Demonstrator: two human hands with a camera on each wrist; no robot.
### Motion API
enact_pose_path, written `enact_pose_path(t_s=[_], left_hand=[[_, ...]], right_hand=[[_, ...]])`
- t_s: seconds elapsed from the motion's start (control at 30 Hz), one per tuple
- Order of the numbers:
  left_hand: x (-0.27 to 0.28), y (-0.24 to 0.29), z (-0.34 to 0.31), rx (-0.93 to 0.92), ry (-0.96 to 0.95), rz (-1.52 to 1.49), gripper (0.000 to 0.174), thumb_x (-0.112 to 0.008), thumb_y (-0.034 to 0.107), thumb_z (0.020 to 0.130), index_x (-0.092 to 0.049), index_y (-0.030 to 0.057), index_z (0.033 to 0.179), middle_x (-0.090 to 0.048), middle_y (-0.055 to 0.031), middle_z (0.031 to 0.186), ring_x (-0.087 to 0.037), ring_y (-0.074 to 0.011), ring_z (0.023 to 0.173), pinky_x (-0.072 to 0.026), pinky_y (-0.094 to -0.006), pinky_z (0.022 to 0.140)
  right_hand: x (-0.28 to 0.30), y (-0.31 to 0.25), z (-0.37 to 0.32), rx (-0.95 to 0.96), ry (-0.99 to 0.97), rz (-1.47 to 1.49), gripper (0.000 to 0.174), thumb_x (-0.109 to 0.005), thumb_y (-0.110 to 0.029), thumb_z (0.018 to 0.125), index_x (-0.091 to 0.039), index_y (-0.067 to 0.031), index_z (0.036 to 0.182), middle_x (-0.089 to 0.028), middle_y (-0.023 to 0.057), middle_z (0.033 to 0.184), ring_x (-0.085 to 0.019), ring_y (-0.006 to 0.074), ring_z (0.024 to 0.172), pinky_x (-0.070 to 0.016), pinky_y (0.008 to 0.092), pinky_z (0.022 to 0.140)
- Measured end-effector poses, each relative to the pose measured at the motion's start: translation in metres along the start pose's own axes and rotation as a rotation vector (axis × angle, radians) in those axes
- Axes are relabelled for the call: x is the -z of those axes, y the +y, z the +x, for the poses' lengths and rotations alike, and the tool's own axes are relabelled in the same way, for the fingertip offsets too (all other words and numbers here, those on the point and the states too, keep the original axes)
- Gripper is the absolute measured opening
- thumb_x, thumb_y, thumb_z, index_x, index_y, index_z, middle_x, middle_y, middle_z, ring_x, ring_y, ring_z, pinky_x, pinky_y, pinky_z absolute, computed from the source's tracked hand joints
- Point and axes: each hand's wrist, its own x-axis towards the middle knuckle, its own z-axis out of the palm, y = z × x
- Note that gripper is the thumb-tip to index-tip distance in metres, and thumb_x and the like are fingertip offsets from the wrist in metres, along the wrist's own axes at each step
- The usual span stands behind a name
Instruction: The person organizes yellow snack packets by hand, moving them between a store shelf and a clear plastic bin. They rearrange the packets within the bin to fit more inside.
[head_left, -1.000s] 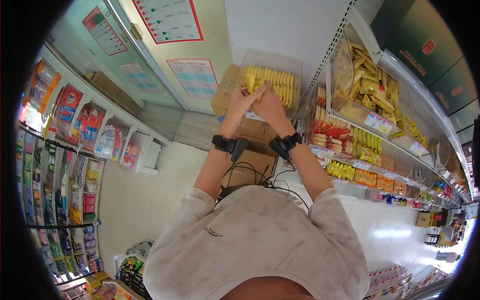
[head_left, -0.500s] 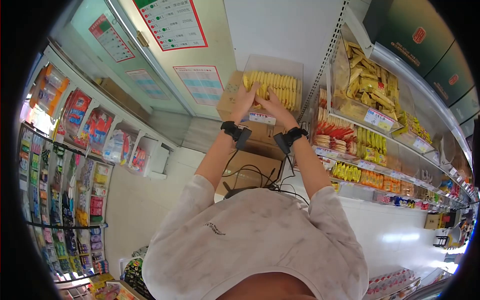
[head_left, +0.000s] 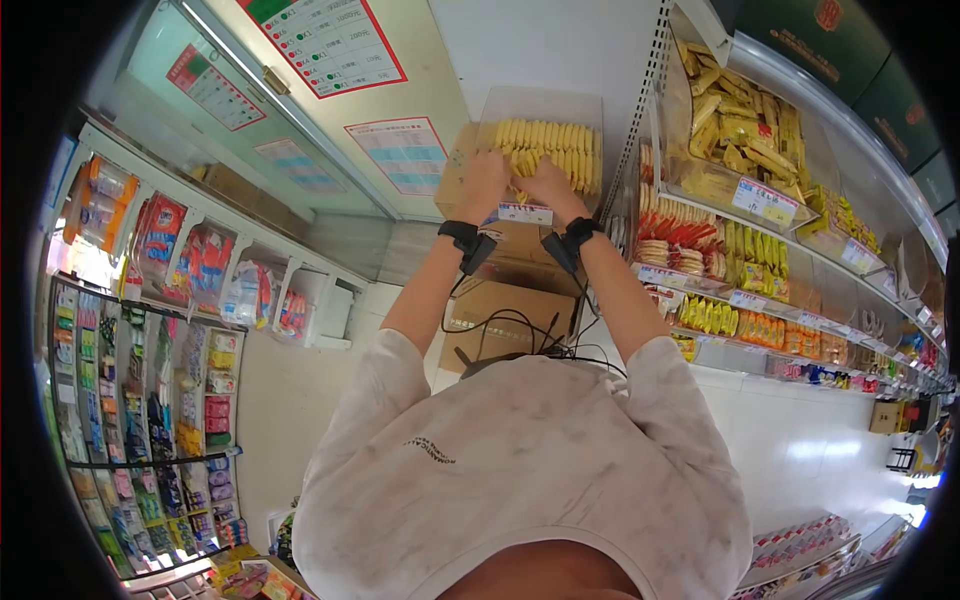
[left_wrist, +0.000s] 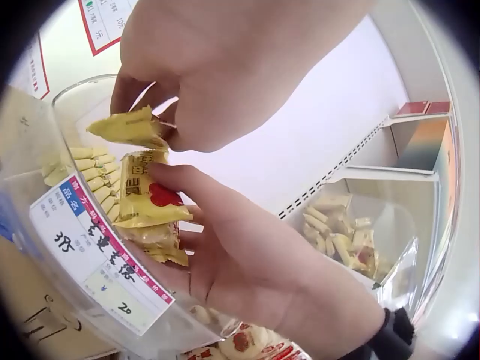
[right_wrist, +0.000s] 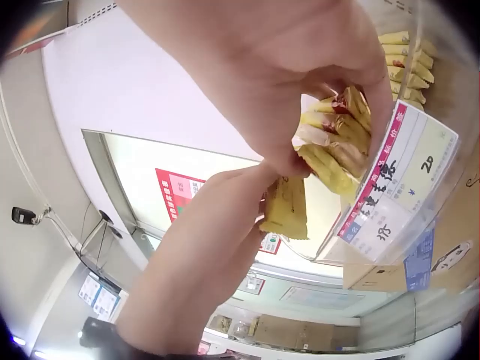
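Observation:
Both hands are at the front of a clear plastic bin (head_left: 590, 110) that holds rows of yellow snack packets (head_left: 550, 135). My left hand (head_left: 487, 180), at the bin's left side, pinches one yellow packet (left_wrist: 131, 127) between thumb and fingers. Just beside it, my right hand (head_left: 552, 185) grips a small bunch of the same packets (right_wrist: 337, 139), its thumb lying over a packet with a red mark (left_wrist: 154, 191). A handwritten price label (left_wrist: 97, 259) is fixed to the bin's front. In the head view the hands hide part of what they hold.
Cardboard boxes (head_left: 500, 310) stand below and beside the bin, with black cables (head_left: 520, 325) near my body. Shelves of bagged snacks (head_left: 745, 115) run along the right. A glass door (head_left: 300, 170) and a rack of hanging goods (head_left: 150, 390) are at the left.
The hands were close together around a bunch of packets; they have come lower at the bin's front and moved slightly apart. The head view has shifted a little.

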Motion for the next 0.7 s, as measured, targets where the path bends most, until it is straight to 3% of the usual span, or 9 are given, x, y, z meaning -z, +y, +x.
enact_pose_path(t_s=[0.13,0.23,0.33,0.43,0.53,0.63,0.7], left_hand=[[0.010,-0.001,0.000,0.146,-0.178,-0.092,0.021,-0.064,0.015,0.090,-0.068,-0.0042,0.083,-0.066,-0.0277,0.083,-0.062,-0.0445,0.094,-0.0479,-0.0522,0.081],[0.014,-0.004,0.005,0.125,-0.300,-0.098,0.017,-0.064,0.013,0.089,-0.067,-0.0034,0.088,-0.066,-0.0284,0.086,-0.062,-0.0442,0.096,-0.0477,-0.0526,0.082],[0.007,-0.013,0.004,-0.100,-0.118,-0.203,0.016,-0.066,0.011,0.085,-0.066,-0.0041,0.091,-0.065,-0.0286,0.088,-0.062,-0.0458,0.095,-0.0484,-0.0528,0.079],[-0.004,-0.031,0.022,-0.082,-0.289,-0.087,0.020,-0.067,0.010,0.082,-0.063,-0.0041,0.095,-0.065,-0.0278,0.091,-0.061,-0.0462,0.095,-0.0485,-0.0524,0.079],[-0.029,-0.050,0.032,-0.105,-0.297,-0.048,0.023,-0.067,0.009,0.079,-0.062,-0.0035,0.097,-0.065,-0.0265,0.091,-0.060,-0.0464,0.095,-0.0477,-0.0518,0.080],[-0.021,-0.041,0.027,-0.363,-0.353,0.158,0.020,-0.066,0.008,0.079,-0.061,-0.0027,0.094,-0.063,-0.0252,0.085,-0.059,-0.0469,0.089,-0.0470,-0.0520,0.078],[-0.024,-0.043,0.017,-0.304,-0.343,0.034,0.016,-0.065,0.007,0.078,-0.061,-0.0021,0.090,-0.062,-0.0248,0.084,-0.059,-0.0462,0.088,-0.0469,-0.0520,0.077]], right_hand=[[0.013,-0.003,0.008,-0.059,-0.196,0.036,0.051,-0.076,-0.035,0.070,-0.069,0.0035,0.102,-0.072,0.0212,0.086,-0.071,0.0368,0.078,-0.0568,0.0404,0.073],[0.018,-0.014,0.003,-0.127,-0.199,0.072,0.041,-0.076,-0.034,0.070,-0.073,0.0011,0.091,-0.072,0.0198,0.083,-0.071,0.0336,0.073,-0.0573,0.0380,0.067],[0.019,-0.026,-0.005,-0.137,-0.231,0.169,0.049,-0.077,-0.035,0.070,-0.069,0.0053,0.098,-0.072,0.0204,0.084,-0.072,0.0319,0.072,-0.0574,0.0369,0.063],[0.001,-0.018,0.014,-0.247,-0.164,0.105,0.062,-0.080,-0.035,0.069,-0.062,0.0108,0.107,-0.072,0.0211,0.087,-0.073,0.0328,0.078,-0.0580,0.0389,0.068],[-0.026,0.011,0.035,-0.069,-0.066,0.032,0.080,-0.082,-0.037,0.069,-0.049,0.0148,0.120,-0.071,0.0245,0.093,-0.072,0.0352,0.089,-0.0574,0.0411,0.077],[-0.034,0.011,0.024,-0.151,-0.072,-0.040,0.089,-0.081,-0.040,0.069,-0.042,0.0137,0.128,-0.069,0.0284,0.098,-0.069,0.0376,0.099,-0.0551,0.0428,0.085],[-0.049,0.015,0.020,-0.047,0.044,-0.115,0.095,-0.081,-0.042,0.070,-0.036,0.0148,0.132,-0.069,0.0299,0.098,-0.069,0.0385,0.098,-0.0554,0.0428,0.084]])
